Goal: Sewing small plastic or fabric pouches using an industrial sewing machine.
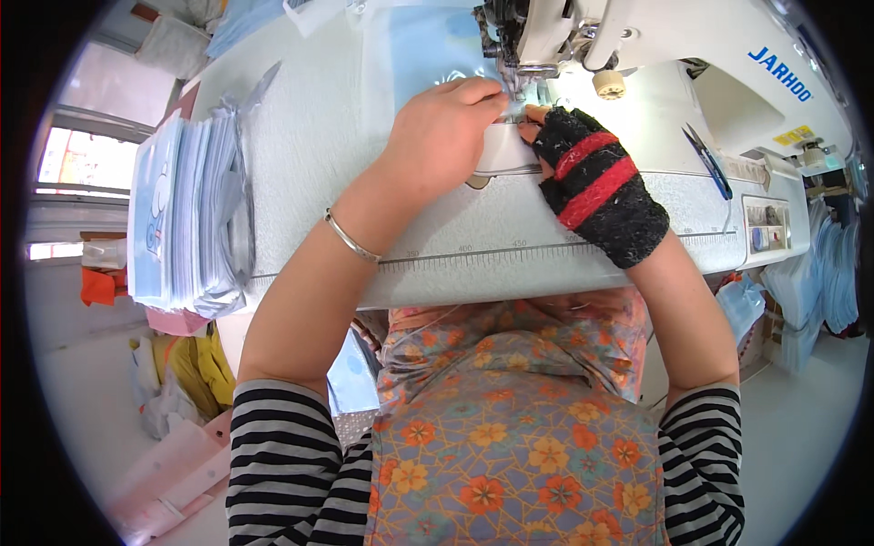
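A light-blue, glossy plastic sheet (432, 55) lies under the head of a white sewing machine (674, 41), close to its needle area (517, 86). My bare left hand (444, 132) rests on the sheet's near part, fingers bent and pressed together on it just left of the needle. On the other side is my right hand (596, 182), in a black fingerless glove with red stripes. Its thumb and fingertips are closed together right by the needle; what they pinch is too small to make out.
A thick stack of folded light-blue pieces (187, 209) stands at the table's left. Blue-handled thread snips (708, 162) lie on the right, above a small compartment tray (767, 227). A ruler strip (464, 253) runs along the front edge. More blue pieces (810, 282) hang at right.
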Motion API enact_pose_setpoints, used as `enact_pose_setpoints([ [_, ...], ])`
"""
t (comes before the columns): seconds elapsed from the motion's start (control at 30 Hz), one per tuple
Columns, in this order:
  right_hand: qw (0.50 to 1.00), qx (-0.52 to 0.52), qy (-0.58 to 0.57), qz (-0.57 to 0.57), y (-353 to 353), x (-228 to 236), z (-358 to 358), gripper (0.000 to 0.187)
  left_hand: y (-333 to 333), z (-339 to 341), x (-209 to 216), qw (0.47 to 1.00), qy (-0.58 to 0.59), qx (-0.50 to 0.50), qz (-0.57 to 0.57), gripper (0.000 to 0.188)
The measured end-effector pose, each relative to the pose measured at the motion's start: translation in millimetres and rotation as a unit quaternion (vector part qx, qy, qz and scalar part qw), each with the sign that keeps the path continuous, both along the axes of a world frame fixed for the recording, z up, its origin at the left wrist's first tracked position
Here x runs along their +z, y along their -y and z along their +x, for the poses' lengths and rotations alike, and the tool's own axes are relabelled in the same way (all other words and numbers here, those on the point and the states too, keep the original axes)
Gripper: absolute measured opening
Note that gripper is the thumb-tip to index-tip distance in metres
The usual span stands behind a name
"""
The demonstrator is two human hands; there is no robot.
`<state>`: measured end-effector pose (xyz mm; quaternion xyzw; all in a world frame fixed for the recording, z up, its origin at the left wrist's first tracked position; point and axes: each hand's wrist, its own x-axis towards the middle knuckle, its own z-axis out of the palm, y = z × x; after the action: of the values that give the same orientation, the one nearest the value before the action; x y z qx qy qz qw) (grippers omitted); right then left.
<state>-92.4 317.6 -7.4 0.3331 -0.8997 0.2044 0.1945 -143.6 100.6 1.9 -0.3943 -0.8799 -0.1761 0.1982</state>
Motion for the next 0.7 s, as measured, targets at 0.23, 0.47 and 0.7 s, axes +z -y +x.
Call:
enact_pose_setpoints([
  [0.23,1.0,-0.011,-0.024,0.0,-1.9,-3.4,-2.2,0.034,-4.6,4.2,18.0,0.999,-0.009,0.022,-0.025,0.03],
  [0.47,0.999,0.009,-0.001,-0.039,0.1,4.3,-2.5,0.037,16.5,-11.1,33.9,0.977,0.127,-0.079,-0.15,0.028],
  [0.7,1.0,0.027,-0.001,-0.006,-3.6,-0.2,1.5,0.035,-3.8,30.2,3.3,0.998,-0.031,-0.024,-0.049,0.029],
])
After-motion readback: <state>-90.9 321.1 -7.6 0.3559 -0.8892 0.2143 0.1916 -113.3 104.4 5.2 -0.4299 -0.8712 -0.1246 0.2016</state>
